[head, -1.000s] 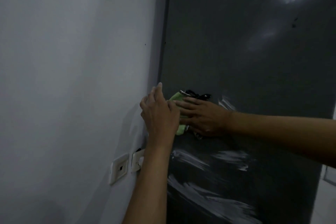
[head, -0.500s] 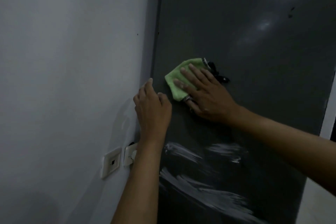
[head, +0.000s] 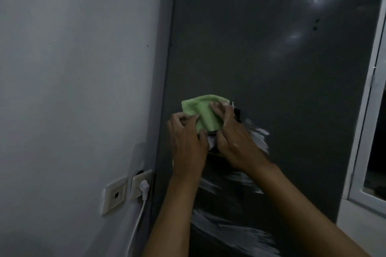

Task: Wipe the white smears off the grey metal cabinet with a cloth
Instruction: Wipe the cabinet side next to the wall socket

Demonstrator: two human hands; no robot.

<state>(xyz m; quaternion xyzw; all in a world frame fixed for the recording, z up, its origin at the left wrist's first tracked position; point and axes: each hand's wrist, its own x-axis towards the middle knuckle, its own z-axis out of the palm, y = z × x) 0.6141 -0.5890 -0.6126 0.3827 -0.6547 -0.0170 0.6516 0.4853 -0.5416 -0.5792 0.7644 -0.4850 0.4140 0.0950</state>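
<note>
**Wiping barely begun; most smears left**

Nearest the camera, broad white smears still streaked the lower cabinet. Above them both hands held the green cloth against the panel: left hand and right hand with fingers curled, pinching its folds. Another smear showed just beside the right hand. The upper panel looked clean.

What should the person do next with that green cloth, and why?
Probably press the green cloth, now held by both the left hand and right hand, down onto the white smears below, since streaks remain on the grey cabinet.
</note>
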